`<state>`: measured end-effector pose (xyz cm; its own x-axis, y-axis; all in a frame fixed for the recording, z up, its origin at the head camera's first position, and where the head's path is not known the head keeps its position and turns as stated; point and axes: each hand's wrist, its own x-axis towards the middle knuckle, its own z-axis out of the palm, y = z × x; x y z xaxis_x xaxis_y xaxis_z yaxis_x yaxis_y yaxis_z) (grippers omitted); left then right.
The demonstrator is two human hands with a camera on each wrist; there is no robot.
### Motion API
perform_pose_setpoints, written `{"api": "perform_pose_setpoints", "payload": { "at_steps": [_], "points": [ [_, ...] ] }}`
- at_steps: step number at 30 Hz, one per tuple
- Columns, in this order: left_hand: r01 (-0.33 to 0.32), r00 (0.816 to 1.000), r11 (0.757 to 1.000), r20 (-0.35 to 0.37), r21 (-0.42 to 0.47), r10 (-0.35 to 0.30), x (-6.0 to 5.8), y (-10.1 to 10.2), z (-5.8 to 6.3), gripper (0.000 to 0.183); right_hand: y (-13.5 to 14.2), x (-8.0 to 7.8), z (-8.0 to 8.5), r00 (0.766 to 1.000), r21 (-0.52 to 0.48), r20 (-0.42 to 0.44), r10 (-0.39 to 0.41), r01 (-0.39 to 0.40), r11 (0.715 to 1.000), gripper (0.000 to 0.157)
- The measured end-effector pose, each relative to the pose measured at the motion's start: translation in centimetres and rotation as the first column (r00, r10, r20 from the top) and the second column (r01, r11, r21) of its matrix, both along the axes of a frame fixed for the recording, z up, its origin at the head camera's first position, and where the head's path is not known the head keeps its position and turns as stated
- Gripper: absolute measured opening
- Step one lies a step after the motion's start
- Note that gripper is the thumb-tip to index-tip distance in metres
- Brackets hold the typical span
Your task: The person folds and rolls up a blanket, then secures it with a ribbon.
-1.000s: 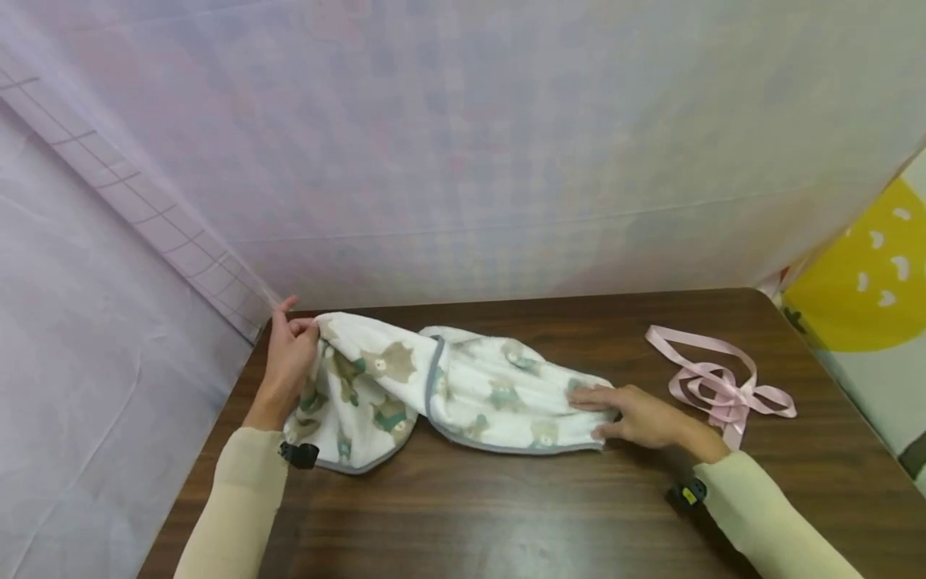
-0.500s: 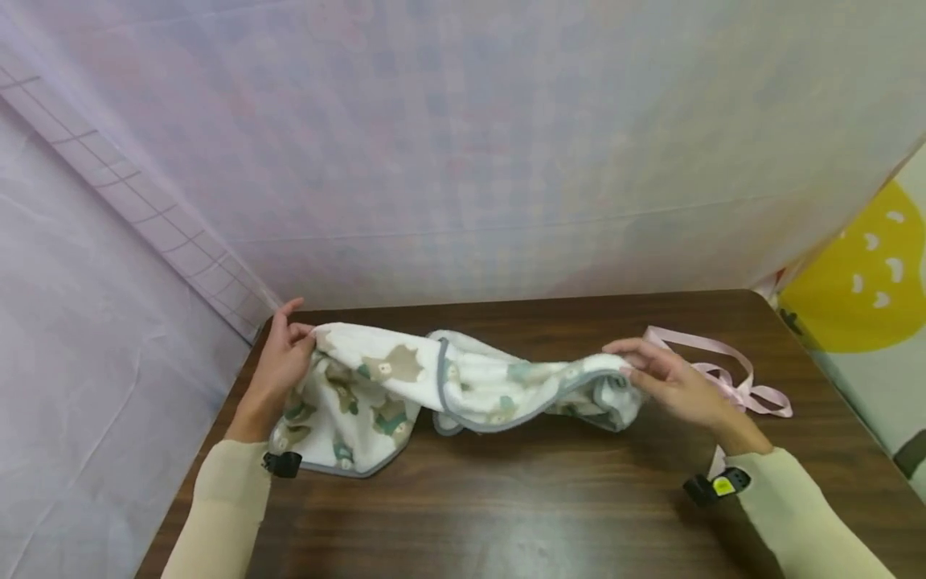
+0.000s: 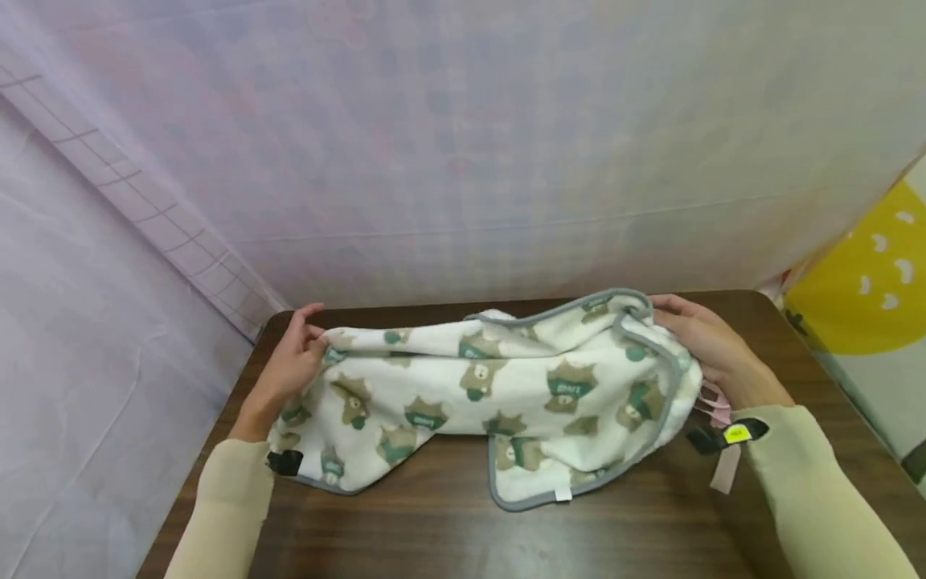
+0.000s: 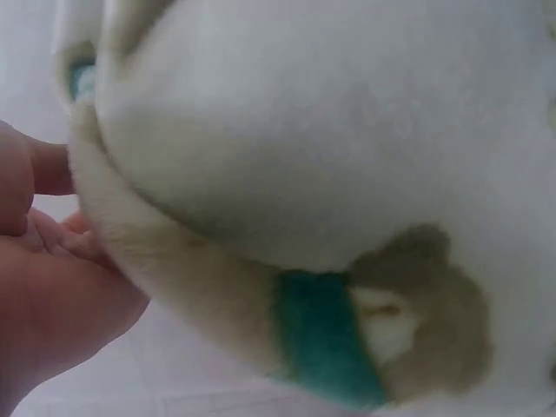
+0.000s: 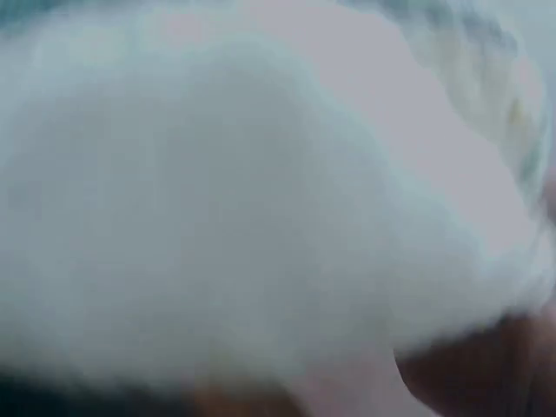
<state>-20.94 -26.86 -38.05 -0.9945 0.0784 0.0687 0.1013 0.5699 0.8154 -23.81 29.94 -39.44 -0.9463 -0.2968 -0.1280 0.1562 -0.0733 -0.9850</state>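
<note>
A white fleece blanket (image 3: 463,386) with brown bears in green and grey edging stretches between my two hands in the head view. My left hand (image 3: 292,362) pinches its upper left corner between thumb and fingers. At the upper right, my right hand (image 3: 712,342) grips the bunched edge, its fingertips partly hidden by the cloth. The lower right part of the blanket hangs down with a small white tag (image 3: 563,494). Close up in the left wrist view, the fabric (image 4: 347,174) folds beside my thumb and fingers. Blurred white cloth (image 5: 217,217) fills most of the right wrist view.
A pink satin ribbon (image 3: 726,470) lies on the brown wooden table (image 3: 405,531), mostly covered by my right hand and wrist. A pale cloth curtain (image 3: 463,177) hangs along the back edge, and another white sheet (image 3: 108,362) borders the left side.
My right hand has lifted the blanket's right end and moved up and to the right, spreading the folded cloth. The left hand has kept its hold, shifting only slightly.
</note>
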Motion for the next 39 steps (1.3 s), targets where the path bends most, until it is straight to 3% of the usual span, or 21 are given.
{"api": "perform_pose_setpoints", "payload": {
  "at_steps": [3,7,9,12,14,17,21,24,26,28,32,35,39],
  "points": [
    [0.014,1.000,0.997,0.022,-0.077,-0.012,-0.7,0.8,-1.8,0.054,0.1,-1.3,-2.3,0.995,0.181,0.049,-0.092,0.082,0.980,0.022],
    [0.107,0.991,0.973,0.107,-0.206,-0.086,-1.0,1.4,-3.4,0.061,-0.2,-1.7,-5.1,0.992,0.348,0.066,-0.110,0.081,0.934,0.058],
    [0.183,0.972,0.950,0.194,-0.251,-0.136,-0.9,1.4,-3.8,0.067,-0.5,-1.5,-6.0,0.994,0.391,0.061,-0.086,0.055,0.919,0.074],
    [0.278,0.919,0.928,0.351,-0.247,-0.181,-0.7,1.3,-4.1,0.077,-0.8,-0.8,-6.8,0.998,0.499,0.034,-0.044,0.022,0.867,0.089],
    [0.276,0.892,0.933,0.422,-0.231,-0.159,-0.7,1.2,-4.2,0.080,-1.0,-0.2,-7.0,1.000,0.557,-0.019,-0.020,0.027,0.830,0.094],
    [0.212,0.897,0.947,0.433,-0.242,-0.090,-1.2,1.1,-4.3,0.075,-1.2,0.6,-6.8,0.994,0.643,-0.111,0.020,0.056,0.764,0.100],
    [0.158,0.913,0.952,0.405,-0.262,-0.040,-2.2,1.1,-5.0,0.064,-1.7,1.1,-6.3,0.955,0.679,-0.283,0.086,0.136,0.721,0.096],
    [0.142,0.912,0.945,0.411,-0.296,-0.008,-3.1,1.0,-5.8,0.066,-2.5,0.9,-6.2,0.888,0.717,-0.432,0.158,0.232,0.657,0.085],
    [0.134,0.917,0.935,0.399,-0.328,0.009,-3.6,0.9,-6.4,0.069,-3.1,0.9,-6.2,0.852,0.744,-0.481,0.208,0.271,0.610,0.075],
    [0.124,0.917,0.934,0.399,-0.336,0.022,-3.8,0.9,-6.7,0.072,-3.7,1.0,-6.4,0.831,0.770,-0.496,0.251,0.288,0.569,0.068],
    [0.132,0.906,0.936,0.423,-0.325,0.019,-3.8,0.9,-7.0,0.075,-4.4,1.3,-7.3,0.849,0.790,-0.467,0.247,0.276,0.548,0.057],
    [0.154,0.890,0.931,0.456,-0.331,0.014,-3.8,0.7,-6.7,0.078,-4.2,1.4,-7.8,0.870,0.777,-0.466,0.162,0.315,0.544,0.047],
    [0.147,0.884,0.953,0.467,-0.266,-0.006,-3.6,0.5,-6.1,0.071,-2.9,0.9,-7.8,0.889,0.746,-0.458,0.018,0.373,0.552,0.034]
  ]
}}
